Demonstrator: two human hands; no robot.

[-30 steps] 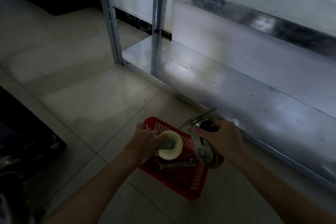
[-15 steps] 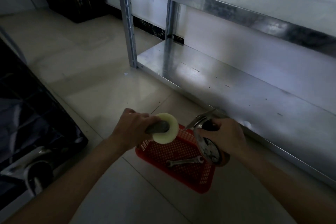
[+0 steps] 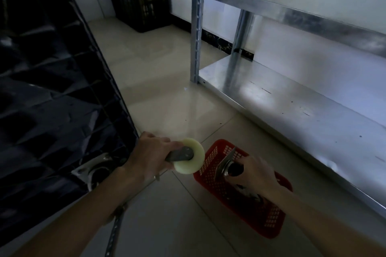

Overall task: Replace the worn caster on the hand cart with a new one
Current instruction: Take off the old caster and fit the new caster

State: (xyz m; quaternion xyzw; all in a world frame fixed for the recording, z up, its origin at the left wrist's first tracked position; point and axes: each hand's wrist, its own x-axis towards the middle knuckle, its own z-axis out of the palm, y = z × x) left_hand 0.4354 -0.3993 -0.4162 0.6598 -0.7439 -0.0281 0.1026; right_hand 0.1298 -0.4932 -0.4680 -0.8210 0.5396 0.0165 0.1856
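Our left hand [image 3: 149, 157] round the pale-wheeled caster [image 3: 189, 156] at lower centre, our right hand [image 3: 255, 174] gripping the dark caster [image 3: 230, 168] over the red basket [image 3: 215, 160]

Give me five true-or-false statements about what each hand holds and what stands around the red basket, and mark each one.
1. The left hand grips a caster with a pale cream wheel. True.
2. The right hand is empty and open. False: it grips a dark-wheeled caster with a metal plate.
3. The dark-wheeled caster is held over the red basket. True.
4. The red basket stands on the metal shelf. False: it sits on the tiled floor in front of the shelf.
5. A black crate stands on the floor by the far wall. True.
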